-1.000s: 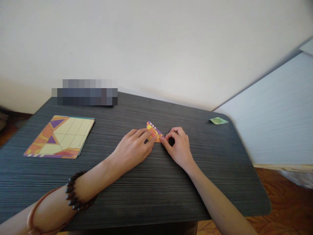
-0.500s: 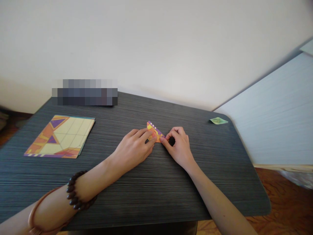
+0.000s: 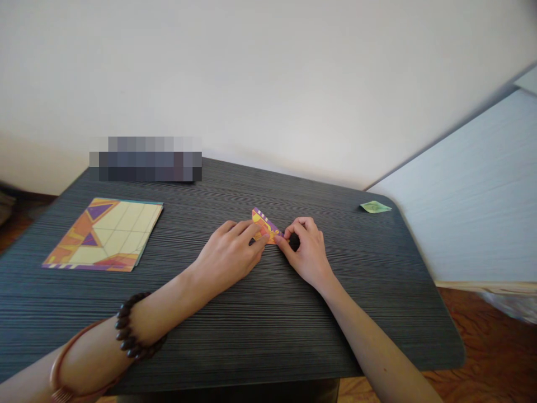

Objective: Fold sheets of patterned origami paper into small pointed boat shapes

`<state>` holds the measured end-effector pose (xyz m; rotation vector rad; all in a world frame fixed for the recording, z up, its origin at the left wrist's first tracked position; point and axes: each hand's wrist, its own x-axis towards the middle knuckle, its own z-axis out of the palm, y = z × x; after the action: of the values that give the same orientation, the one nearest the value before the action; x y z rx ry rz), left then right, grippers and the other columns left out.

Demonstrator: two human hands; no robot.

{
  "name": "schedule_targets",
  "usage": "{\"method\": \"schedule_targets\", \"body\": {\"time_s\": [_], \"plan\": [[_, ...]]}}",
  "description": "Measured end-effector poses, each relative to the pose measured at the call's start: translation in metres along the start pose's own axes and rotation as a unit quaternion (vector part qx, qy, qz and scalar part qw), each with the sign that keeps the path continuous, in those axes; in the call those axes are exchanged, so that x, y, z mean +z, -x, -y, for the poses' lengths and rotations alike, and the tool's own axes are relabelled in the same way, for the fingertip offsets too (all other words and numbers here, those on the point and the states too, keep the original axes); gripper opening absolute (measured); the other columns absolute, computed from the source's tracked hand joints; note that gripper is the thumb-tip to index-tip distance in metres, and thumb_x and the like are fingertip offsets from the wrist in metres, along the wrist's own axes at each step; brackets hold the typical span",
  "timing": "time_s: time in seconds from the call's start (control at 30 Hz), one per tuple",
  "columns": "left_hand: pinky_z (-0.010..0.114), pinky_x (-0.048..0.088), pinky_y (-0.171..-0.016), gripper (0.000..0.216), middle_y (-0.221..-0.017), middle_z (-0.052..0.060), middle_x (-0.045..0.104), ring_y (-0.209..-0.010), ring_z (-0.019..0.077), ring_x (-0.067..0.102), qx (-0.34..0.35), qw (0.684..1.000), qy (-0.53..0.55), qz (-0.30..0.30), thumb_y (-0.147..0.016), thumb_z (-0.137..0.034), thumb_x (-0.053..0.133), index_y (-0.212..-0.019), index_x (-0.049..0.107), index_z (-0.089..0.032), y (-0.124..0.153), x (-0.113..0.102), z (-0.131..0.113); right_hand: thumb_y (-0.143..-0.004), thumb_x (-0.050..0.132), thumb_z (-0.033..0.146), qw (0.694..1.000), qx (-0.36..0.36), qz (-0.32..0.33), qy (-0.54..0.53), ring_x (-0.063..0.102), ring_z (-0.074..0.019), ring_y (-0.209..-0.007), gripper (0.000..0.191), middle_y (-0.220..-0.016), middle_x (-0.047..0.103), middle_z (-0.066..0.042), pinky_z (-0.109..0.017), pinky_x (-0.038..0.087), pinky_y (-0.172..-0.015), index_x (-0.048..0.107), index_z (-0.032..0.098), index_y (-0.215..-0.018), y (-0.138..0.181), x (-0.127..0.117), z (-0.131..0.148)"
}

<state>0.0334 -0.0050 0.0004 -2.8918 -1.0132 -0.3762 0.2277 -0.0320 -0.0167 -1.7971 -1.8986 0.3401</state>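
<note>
Pinched the right tip of a small folded paper (image 3: 268, 226) between the thumb and forefinger of the right hand (image 3: 309, 252), curling the other fingers in beside them; rested the thumb and fingertips of the left hand (image 3: 229, 249) on the paper's left part, covering some of its orange and yellow print; could not tell a grip from a mere press there; had the folded paper near the middle of a dark, finely striped table (image 3: 268, 336), between both hands, its purple-and-white edge slanting down to the right; wore a dark beaded bracelet (image 3: 122, 330) on the left wrist and a copper-coloured bangle (image 3: 56, 375) farther up; had, well apart on the left, a flat stack of larger patterned sheets (image 3: 121, 229); had a green folded piece (image 3: 376, 207) near the far right corner, a pixelated dark shape (image 3: 146, 165) at the far left; faced a pale wall (image 3: 268, 84), with a whitish panel (image 3: 474, 196) on the right and wood-patterned floor (image 3: 499, 347) below.
</note>
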Motion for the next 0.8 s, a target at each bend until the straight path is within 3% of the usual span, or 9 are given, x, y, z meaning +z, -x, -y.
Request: {"method": "schedule_targets", "body": {"time_s": [0.53,0.8], "plan": [[0.038,0.044,-0.076,0.026,-0.101,0.009,0.063,-0.096,0.0242,0.058,-0.014,1.0,0.009,0.009,-0.09,-0.021,0.043,-0.108,0.061,-0.019,-0.0026,-0.004,-0.0024,-0.081,0.059,0.036,1.0,0.003,0.006,0.011,0.052,-0.0203,-0.092,0.015,-0.095,0.053,-0.004,-0.037,0.037,-0.081,0.057,0.022,-0.08,-0.0003,-0.001,0.0016],[0.04,0.038,-0.083,0.029,-0.107,0.002,0.06,-0.098,0.0229,0.05,-0.105,0.989,0.1,-0.021,-0.091,-0.04,0.044,-0.09,0.07,-0.03,-0.0049,0.0045,0.0033,-0.081,0.059,0.037,1.0,0.009,0.008,0.018,0.051,-0.0203,-0.092,0.015,-0.095,0.054,-0.003,-0.036,0.036,-0.081,0.057,0.022,-0.08,0.0006,0.0,0.0005]]}}
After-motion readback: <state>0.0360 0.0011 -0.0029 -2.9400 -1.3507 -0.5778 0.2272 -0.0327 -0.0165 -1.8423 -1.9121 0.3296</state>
